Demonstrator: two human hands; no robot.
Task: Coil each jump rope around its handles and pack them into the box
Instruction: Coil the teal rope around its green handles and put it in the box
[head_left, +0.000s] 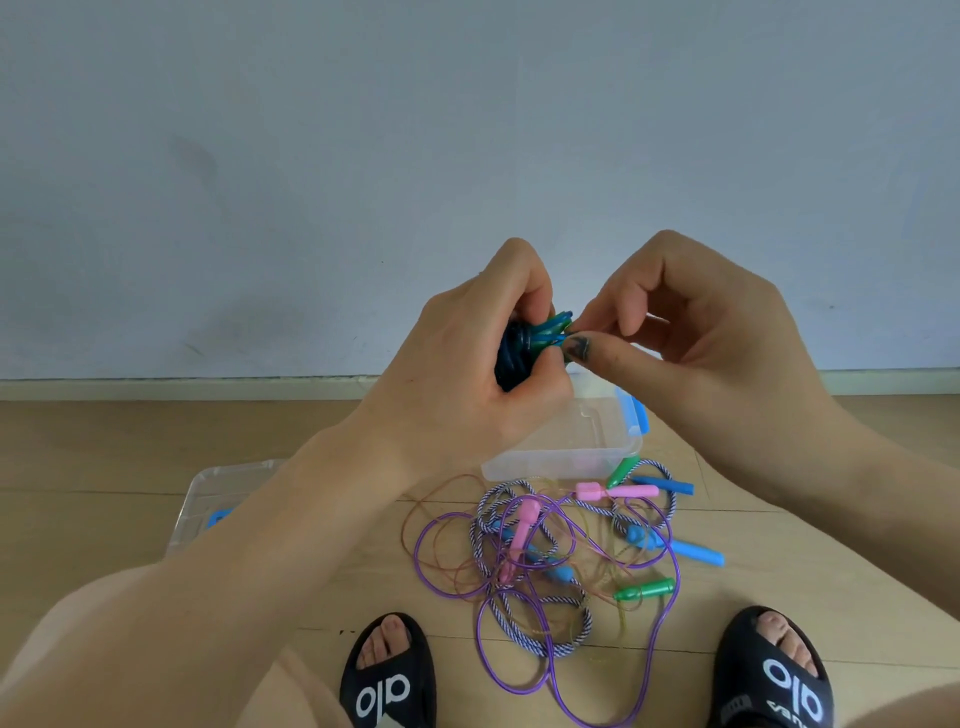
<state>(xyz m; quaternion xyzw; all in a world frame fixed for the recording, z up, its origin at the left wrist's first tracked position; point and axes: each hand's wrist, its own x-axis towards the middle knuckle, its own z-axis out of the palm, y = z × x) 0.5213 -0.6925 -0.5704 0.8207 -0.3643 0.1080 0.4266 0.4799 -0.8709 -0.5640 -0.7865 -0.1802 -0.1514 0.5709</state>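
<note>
Head view: left hand (467, 364) curled round dark blue coiled rope bundle (514, 358), held up in front of wall. Right hand (691, 332) pinches blue-green rope strand (556, 327) at bundle's right end; exact strand path hard to tell. Clear box (576, 447) with blue latch on floor below hands. Loose ropes (545, 561) tangled just before box, pink, blue, green handles among them. Clear lid (208, 493) at left, partly behind forearm. Black slippers (387, 675) at bottom.
</note>
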